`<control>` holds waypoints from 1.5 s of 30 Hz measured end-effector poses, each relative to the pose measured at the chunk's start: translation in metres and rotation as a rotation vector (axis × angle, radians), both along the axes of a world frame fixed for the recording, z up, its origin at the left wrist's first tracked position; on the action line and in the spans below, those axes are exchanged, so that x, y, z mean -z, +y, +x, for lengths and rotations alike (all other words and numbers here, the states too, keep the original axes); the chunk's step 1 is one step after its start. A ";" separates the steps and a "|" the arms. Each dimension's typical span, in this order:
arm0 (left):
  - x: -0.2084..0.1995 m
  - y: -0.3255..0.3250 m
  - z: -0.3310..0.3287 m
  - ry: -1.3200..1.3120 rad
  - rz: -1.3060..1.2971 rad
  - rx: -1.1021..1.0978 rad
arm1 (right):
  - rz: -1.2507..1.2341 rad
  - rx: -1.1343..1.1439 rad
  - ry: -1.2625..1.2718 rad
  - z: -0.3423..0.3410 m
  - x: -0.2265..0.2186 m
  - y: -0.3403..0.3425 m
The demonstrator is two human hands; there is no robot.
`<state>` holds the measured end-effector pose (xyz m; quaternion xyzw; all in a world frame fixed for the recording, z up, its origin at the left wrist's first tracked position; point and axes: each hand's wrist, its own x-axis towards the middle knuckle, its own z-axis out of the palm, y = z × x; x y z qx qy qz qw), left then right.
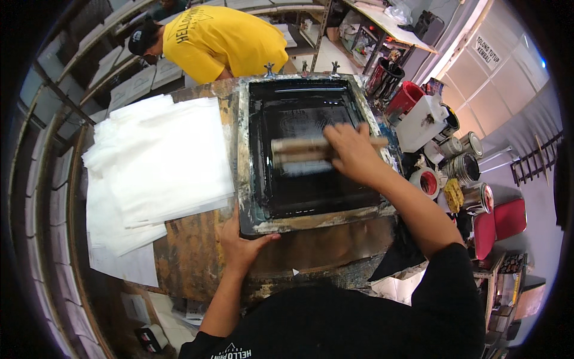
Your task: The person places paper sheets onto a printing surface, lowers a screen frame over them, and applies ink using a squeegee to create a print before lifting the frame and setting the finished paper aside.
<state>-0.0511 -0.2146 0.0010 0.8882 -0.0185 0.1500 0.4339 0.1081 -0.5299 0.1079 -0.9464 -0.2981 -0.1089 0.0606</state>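
A screen printing frame (pixel 317 220) lies on the worktable, its mesh coated with wet black ink and a faint design showing in the middle. My right hand (pixel 354 152) is closed around a wooden squeegee (pixel 299 148), which lies crosswise over the mesh; both are slightly blurred. At the frame's near left corner, my left hand (pixel 242 242) grips the edge, thumb along the front and fingers up the left side, partly hidden. Left of the frame sits a loose pile of white sheets (pixel 161 161).
The stained worktable (pixel 191 251) has metal clamps (pixel 305 67) at its far side. Ink cans (pixel 463 169), a white container (pixel 423 124), a red tub (pixel 406 99) and a yellow sponge (pixel 453 196) crowd the right. Beyond, a person in yellow (pixel 230 45) bends near drying racks (pixel 36 185).
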 end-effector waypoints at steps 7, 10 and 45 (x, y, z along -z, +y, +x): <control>0.025 0.014 -0.002 -0.015 0.305 0.046 | -0.043 0.167 -0.414 0.187 0.074 0.021; 0.023 0.013 -0.002 0.004 0.307 0.058 | -0.113 0.158 -0.303 0.214 0.087 0.032; -0.008 -0.008 -0.009 -0.001 -0.050 -0.054 | -0.018 0.193 0.024 -0.131 0.016 0.027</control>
